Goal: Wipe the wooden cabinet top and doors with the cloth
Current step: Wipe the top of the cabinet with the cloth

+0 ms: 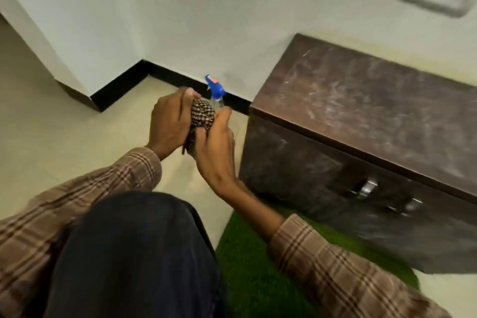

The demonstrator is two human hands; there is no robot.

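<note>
Head view: left hand (169,121) grips the bunched brown checked cloth (202,115); right hand (215,137) holds the blue-topped spray bottle (215,89). Wet it lightly, then rub the dusty dark wooden cabinet (361,100) on the right.

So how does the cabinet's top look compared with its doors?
The cabinet top is a lighter reddish brown, marked with pale dusty smears and scratches; the doors are darker and in shadow. The top lies flat and bare, while the doors stand upright and carry metal handles. Both are dark wood grain, and neither is touched by the hands yet.
</note>
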